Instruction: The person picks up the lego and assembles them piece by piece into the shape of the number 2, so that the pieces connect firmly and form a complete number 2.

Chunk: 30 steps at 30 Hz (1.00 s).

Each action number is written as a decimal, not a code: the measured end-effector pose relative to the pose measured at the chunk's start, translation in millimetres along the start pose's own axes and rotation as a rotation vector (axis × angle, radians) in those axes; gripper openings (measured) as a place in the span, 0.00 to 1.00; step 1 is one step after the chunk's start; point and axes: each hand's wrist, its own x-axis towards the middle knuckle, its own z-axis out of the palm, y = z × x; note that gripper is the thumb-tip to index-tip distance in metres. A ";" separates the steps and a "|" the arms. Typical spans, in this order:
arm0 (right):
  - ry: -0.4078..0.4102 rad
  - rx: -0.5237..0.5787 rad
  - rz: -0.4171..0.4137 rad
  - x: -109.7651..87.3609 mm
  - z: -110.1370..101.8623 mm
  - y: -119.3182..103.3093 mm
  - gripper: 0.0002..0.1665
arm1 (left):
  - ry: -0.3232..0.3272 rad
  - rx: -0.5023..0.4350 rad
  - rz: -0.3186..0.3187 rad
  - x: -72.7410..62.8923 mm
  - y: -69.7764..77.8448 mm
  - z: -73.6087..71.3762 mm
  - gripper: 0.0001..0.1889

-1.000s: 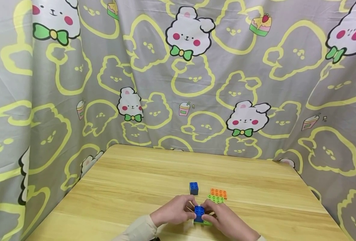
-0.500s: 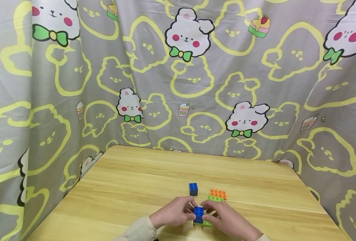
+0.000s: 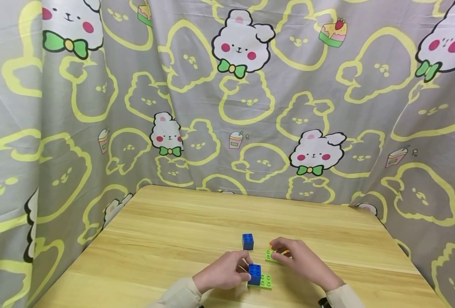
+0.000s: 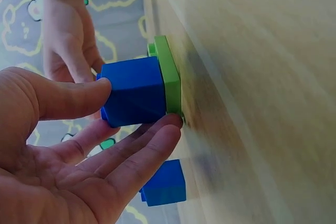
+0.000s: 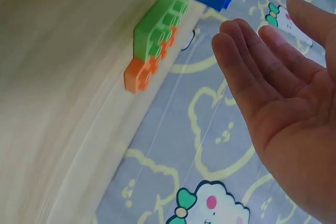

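On the table (image 3: 166, 239), before a curtain (image 3: 196, 98), a stacked toy brick (image 3: 254, 274) sits on the left end of a base plate (image 3: 266, 282), the left hand (image 3: 224, 271) at its left. Behind stands a lone brick (image 3: 247, 241); to its right lie a front plate (image 3: 268, 256) and, just behind that, a rear plate (image 5: 135, 76), the right hand (image 3: 300, 259) near both.

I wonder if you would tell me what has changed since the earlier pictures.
The right hand has let go of the front blue brick and moved forward and rightward to the far green brick and orange brick, without touching them. The left hand still holds the front blue brick on the near green brick; the far blue brick has not moved.
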 end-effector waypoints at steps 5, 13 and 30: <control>0.014 -0.005 0.033 5.0 -2.1 9.7 0.16 | -0.006 -0.005 -0.011 -0.4 -0.1 -0.6 0.09; 0.080 -0.003 0.057 6.6 2.1 24.9 0.17 | -0.010 -0.031 -0.012 -1.2 -2.8 -1.7 0.09; -0.014 0.003 0.015 4.0 2.5 39.9 0.16 | -0.012 -0.028 0.003 0.3 -2.2 -1.1 0.09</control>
